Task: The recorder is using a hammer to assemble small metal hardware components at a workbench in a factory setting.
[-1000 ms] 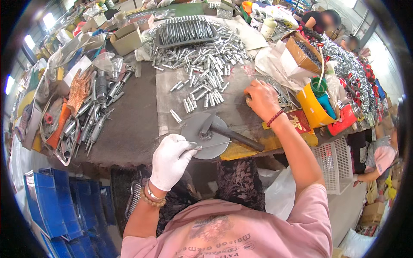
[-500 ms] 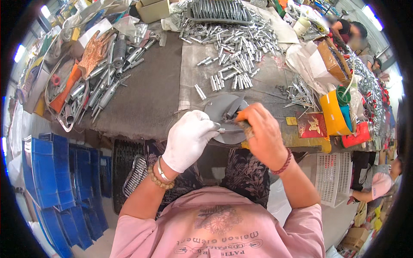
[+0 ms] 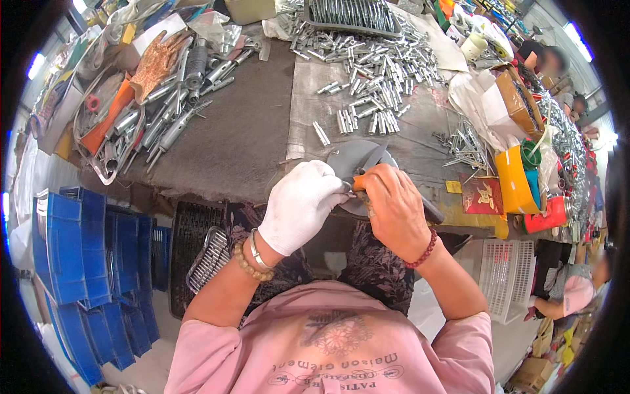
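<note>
A small metal part (image 3: 350,190), mostly hidden by fingertips, is pinched in the white-gloved left hand (image 3: 305,205) above the near side of a grey round plate (image 3: 342,157). The curled fingers of the right hand (image 3: 398,211) are held against the left fingertips; whether the part is gripped by them too cannot be told. A hammer (image 3: 432,211) is laid across the plate. Beyond, short silvery tubes (image 3: 384,79) are scattered before a black tray (image 3: 398,27), and thin metal pins (image 3: 464,146) are heaped to the right.
</note>
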`<state>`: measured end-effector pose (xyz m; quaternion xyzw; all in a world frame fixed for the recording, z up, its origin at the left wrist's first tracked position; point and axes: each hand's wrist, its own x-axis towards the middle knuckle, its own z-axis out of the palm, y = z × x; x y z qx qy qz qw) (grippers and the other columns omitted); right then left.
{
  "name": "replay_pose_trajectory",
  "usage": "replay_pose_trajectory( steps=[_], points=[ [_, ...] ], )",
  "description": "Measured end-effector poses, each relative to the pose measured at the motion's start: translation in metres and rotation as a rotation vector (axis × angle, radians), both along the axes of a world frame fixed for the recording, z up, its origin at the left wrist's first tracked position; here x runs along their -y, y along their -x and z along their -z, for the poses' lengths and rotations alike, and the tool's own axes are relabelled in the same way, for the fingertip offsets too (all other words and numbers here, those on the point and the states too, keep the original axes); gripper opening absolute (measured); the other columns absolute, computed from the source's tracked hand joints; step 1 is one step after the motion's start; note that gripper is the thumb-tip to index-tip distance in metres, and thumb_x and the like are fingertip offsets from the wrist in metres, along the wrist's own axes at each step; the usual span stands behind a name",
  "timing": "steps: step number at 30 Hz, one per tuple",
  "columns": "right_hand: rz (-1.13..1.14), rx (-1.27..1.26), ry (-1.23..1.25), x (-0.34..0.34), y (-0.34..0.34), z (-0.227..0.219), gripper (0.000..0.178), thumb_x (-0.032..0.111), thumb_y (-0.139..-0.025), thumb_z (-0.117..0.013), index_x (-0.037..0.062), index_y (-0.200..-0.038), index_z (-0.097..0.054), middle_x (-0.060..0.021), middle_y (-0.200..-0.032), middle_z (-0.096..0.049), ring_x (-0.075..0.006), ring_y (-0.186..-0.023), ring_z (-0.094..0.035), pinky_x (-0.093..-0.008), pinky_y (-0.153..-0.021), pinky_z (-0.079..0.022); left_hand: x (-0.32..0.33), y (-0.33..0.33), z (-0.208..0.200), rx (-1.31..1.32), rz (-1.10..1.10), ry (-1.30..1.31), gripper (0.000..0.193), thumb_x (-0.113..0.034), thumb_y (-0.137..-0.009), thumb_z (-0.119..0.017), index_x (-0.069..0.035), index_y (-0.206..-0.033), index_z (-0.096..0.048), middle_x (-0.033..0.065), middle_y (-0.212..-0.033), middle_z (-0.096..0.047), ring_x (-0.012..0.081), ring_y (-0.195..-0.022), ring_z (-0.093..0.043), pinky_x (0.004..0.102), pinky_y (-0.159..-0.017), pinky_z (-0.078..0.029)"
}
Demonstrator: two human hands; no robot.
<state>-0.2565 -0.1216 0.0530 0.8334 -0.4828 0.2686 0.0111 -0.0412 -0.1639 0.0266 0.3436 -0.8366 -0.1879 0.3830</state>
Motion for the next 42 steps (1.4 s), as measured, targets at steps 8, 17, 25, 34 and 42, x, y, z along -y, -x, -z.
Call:
replay_pose_trajectory(
  steps=[8, 17, 25, 34, 42],
  points=[
    [0.008, -0.054, 0.075, -0.006, -0.002, 0.008, 0.026, 0.005, -0.091, -0.068, 0.0057, -0.116, -0.070, -0.0095, -0.109, -0.061, -0.0283, -0.104, -0.065, -0.0413, -0.092, -0.053, 0.000, 0.001, 0.001, -0.011, 0.013, 0.016, 0.018, -0.007, -0.081, -0.084, -0.008, -0.098, -0.077, 0.0094, -0.097, -0.069, 0.0323, -0.095, -0.067, 0.0421, -0.085, -0.056],
    [0.273, -0.029, 0.070, -0.020, 0.042, -0.012, 0.058, 0.004, -0.081, -0.079, 0.0071, -0.138, -0.069, -0.0108, -0.118, -0.068, -0.0331, -0.111, -0.067, -0.0453, -0.097, -0.052, 0.000, -0.002, 0.000, -0.044, 0.031, -0.004, 0.021, -0.009, -0.083, -0.086, -0.005, -0.103, -0.080, 0.0107, -0.095, -0.069, 0.0317, -0.094, -0.067, 0.0411, -0.085, -0.055],
    [0.239, 0.209, -0.121, -0.048, 0.045, -0.023, 0.068, -0.007, -0.081, -0.072, 0.0126, -0.146, -0.067, -0.0130, -0.108, -0.063, -0.0369, -0.097, -0.070, -0.0477, -0.083, -0.058, 0.003, 0.000, 0.004, -0.008, 0.021, -0.022, 0.018, -0.010, -0.081, -0.087, -0.007, -0.095, -0.077, 0.0096, -0.092, -0.066, 0.0322, -0.091, -0.065, 0.0435, -0.083, -0.055],
    [0.145, 0.158, -0.096, -0.062, 0.025, -0.024, 0.059, -0.008, -0.083, -0.069, 0.0119, -0.138, -0.075, -0.0134, -0.108, -0.065, -0.0313, -0.086, -0.072, -0.0413, -0.070, -0.060, 0.003, 0.004, -0.001, -0.020, 0.034, -0.034, 0.015, -0.002, -0.083, -0.086, -0.003, -0.095, -0.077, 0.0097, -0.090, -0.067, 0.0301, -0.089, -0.065, 0.0397, -0.082, -0.053],
    [0.126, 0.376, 0.015, -0.064, 0.028, -0.033, 0.056, -0.011, -0.082, -0.067, 0.0071, -0.134, -0.074, -0.0150, -0.110, -0.066, -0.0362, -0.089, -0.071, -0.0428, -0.074, -0.060, 0.002, 0.004, -0.006, -0.038, 0.043, -0.120, 0.016, 0.001, -0.083, -0.086, -0.001, -0.096, -0.078, 0.0094, -0.090, -0.067, 0.0280, -0.089, -0.065, 0.0377, -0.082, -0.052]
  ],
)
